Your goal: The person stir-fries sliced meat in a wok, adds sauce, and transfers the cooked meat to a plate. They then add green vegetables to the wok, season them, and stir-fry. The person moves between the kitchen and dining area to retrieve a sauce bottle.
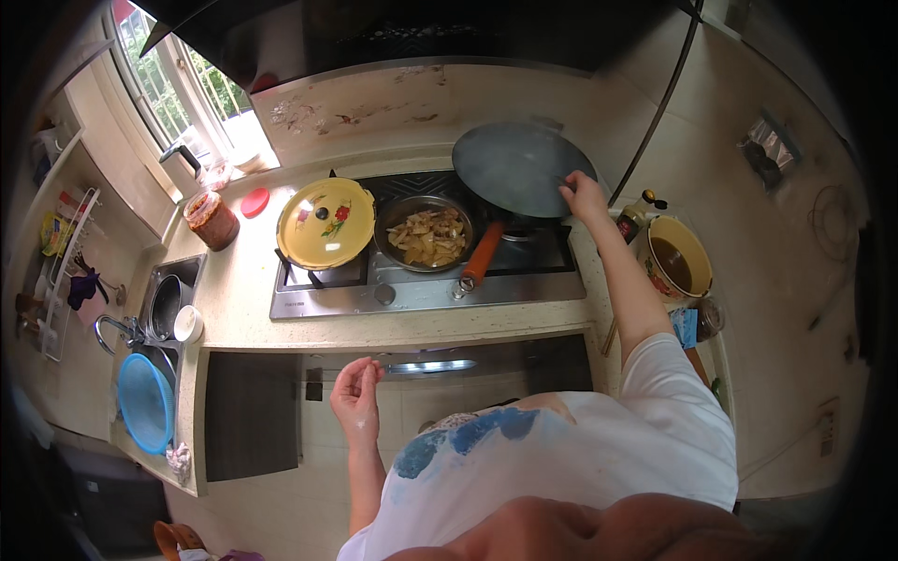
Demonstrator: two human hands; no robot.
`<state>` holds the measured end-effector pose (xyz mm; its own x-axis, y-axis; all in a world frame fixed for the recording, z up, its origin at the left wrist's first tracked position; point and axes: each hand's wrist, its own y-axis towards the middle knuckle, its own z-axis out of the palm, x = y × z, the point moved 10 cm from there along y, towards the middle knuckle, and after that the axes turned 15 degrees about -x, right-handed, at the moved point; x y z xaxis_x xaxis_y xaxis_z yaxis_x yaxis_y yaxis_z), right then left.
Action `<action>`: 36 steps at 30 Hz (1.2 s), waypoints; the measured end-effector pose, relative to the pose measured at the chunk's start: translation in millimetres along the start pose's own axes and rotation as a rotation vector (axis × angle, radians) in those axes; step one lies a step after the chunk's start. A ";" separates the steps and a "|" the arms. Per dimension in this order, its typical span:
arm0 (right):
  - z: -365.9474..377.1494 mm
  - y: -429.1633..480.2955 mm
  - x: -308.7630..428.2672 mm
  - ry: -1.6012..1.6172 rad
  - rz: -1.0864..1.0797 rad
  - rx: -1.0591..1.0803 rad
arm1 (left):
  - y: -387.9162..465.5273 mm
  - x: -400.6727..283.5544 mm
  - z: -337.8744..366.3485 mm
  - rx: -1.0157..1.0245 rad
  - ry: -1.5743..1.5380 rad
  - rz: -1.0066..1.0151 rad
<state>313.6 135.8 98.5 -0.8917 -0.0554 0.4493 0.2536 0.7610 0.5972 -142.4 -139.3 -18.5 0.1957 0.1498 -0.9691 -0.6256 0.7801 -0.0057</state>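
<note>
A wide dark wok (519, 168), hazy with steam, stands over the right side of the gas hob (351, 300). Its orange handle (484, 249) points down towards the front edge. At the wok's right rim my right hand (584, 200) grips a small dark handle; whether it belongs to the wok or to a tool cannot be made out. My left hand (356, 403) hovers before the cabinet front with its fingers drawn together, and no object shows in it. Left of the wok, a metal pan (379, 242) holds sliced, browned food (429, 238).
A yellow floral lid (326, 223) covers the left burner. Farther left are a jar of red sauce (210, 223), a red cap (255, 202), a white bowl (188, 324) and a blue basket (145, 403). A yellow pot of brown liquid (677, 256) and a bottle (633, 214) stand at right.
</note>
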 end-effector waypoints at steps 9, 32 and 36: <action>-116.9 6.8 -2.2 0.008 -0.156 0.281 | -31.1 10.7 -10.9 -0.121 0.127 0.001; -118.3 -28.3 30.7 -0.144 -0.016 0.235 | 9.6 -13.6 -88.3 -0.102 0.068 0.055; -37.0 -9.2 2.1 -0.061 -0.197 -0.035 | 8.3 -20.0 -88.1 -0.108 0.118 0.066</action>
<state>323.2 104.8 118.6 -0.9463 -0.1608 0.2806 0.0837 0.7163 0.6928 -218.0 -189.3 -20.8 0.0655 0.1209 -0.9905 -0.7127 0.7004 0.0383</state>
